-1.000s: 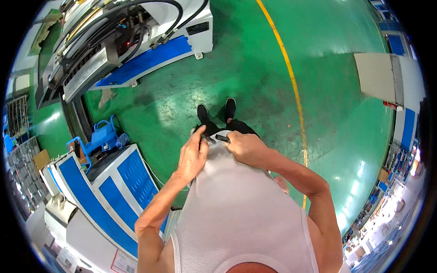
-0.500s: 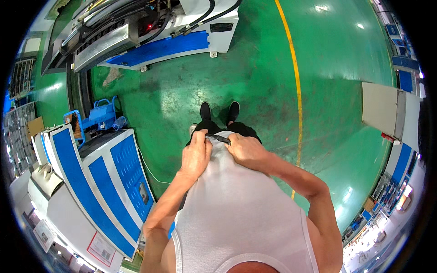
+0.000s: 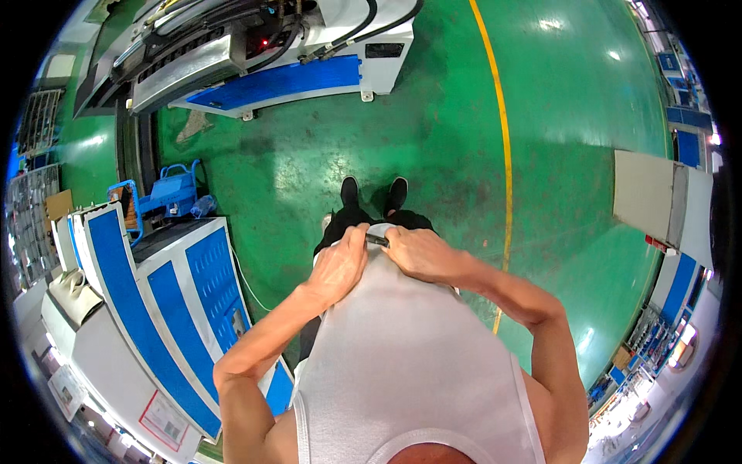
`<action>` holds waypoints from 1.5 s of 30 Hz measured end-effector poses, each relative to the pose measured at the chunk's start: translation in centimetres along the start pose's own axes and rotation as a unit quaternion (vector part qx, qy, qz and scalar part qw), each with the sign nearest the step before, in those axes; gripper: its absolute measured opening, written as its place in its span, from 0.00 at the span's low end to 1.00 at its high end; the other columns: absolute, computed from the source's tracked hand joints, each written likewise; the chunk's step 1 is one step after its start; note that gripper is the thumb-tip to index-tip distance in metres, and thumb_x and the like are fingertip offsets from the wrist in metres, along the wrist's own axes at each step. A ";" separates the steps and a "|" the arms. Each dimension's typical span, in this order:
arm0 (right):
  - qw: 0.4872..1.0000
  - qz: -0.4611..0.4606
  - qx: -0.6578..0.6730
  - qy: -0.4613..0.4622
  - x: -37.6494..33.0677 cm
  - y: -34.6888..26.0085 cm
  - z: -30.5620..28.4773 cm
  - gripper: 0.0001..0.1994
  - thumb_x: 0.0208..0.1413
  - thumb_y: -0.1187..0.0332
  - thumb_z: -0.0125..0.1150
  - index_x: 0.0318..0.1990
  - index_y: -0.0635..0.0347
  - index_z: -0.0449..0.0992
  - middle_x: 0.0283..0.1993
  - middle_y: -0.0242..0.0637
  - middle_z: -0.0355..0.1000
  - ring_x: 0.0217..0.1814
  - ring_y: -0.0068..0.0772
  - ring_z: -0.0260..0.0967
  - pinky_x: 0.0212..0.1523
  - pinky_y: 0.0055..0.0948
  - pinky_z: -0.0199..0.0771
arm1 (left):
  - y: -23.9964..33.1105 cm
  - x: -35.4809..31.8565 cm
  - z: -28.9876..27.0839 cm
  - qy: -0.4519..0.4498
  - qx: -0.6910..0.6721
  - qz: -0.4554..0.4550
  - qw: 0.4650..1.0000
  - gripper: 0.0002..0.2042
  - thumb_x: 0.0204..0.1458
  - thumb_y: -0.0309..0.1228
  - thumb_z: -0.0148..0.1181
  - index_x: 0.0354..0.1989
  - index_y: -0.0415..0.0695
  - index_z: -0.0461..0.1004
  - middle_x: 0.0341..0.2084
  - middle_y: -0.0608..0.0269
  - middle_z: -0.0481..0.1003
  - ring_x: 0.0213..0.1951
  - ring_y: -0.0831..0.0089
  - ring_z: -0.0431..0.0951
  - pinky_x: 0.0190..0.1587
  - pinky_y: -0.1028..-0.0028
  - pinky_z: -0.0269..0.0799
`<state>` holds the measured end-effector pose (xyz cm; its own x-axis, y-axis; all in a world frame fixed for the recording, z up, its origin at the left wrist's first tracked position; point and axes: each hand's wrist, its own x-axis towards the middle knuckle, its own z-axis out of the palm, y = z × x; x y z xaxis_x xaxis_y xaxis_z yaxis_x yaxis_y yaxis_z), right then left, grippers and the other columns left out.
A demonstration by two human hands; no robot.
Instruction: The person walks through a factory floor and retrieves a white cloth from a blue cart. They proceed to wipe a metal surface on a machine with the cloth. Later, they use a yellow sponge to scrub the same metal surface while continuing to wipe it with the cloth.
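glossy smooth floor [image 3: 440, 147]; matt cloth vest [image 3: 417, 340]

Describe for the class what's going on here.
The left hand and right hand are close together at the waist of a white sleeveless top, holding a short dark piece between them, perhaps a belt. Black shoes stand on the green floor; a blue-and-white cabinet is to the left.

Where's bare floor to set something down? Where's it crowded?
Bare: green floor right of the yellow line, toward the beige panel; also between that line and the black shoes. Crowded: left side, where a blue frame stands by the blue-and-white cabinet. Little room between left hand and right hand: a dark piece spans the gap.
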<state>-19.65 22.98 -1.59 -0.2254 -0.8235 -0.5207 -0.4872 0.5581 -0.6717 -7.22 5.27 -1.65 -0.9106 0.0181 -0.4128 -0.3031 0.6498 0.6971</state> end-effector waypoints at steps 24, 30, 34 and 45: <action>0.997 0.073 -0.009 -0.039 -10.6 5.6 1.8 0.12 0.65 0.69 0.53 0.53 0.57 0.75 0.35 0.45 0.78 0.33 0.55 0.77 0.33 0.47 0.77 | -11.7 -17.7 -1.2 -0.070 0.098 0.084 0.989 0.08 0.57 0.30 0.54 0.43 0.44 0.72 0.32 0.54 0.76 0.32 0.54 0.80 0.33 0.56 0.75; 0.973 -0.012 -0.230 -0.019 -13.8 11.4 3.2 0.14 0.66 0.64 0.54 0.55 0.59 0.74 0.28 0.48 0.78 0.27 0.54 0.77 0.27 0.47 0.75 | -16.0 -17.8 6.1 -0.160 0.063 -0.013 0.985 0.10 0.60 0.32 0.51 0.45 0.44 0.77 0.33 0.54 0.80 0.36 0.56 0.81 0.39 0.58 0.75; 0.989 0.022 -0.089 -0.114 -11.1 17.4 3.1 0.15 0.66 0.63 0.54 0.54 0.61 0.75 0.29 0.46 0.79 0.30 0.50 0.79 0.28 0.43 0.75 | -14.0 -14.8 7.7 -0.350 0.096 -0.096 0.927 0.15 0.60 0.36 0.54 0.50 0.43 0.78 0.42 0.47 0.81 0.45 0.49 0.81 0.46 0.56 0.76; 0.968 0.067 -0.039 -0.237 -7.0 20.2 -4.7 0.22 0.61 0.59 0.61 0.59 0.59 0.74 0.50 0.45 0.76 0.51 0.47 0.74 0.49 0.39 0.72 | -5.4 -22.9 22.3 -0.157 -0.216 -0.286 0.920 0.16 0.53 0.31 0.54 0.49 0.39 0.77 0.41 0.41 0.80 0.45 0.45 0.80 0.45 0.52 0.75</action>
<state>-31.90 39.54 -8.99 0.1128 -0.5934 -0.7970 -0.5475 0.6322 -0.5482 21.54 18.25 -9.02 -0.4624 0.0293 -0.8862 -0.8528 0.2587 0.4536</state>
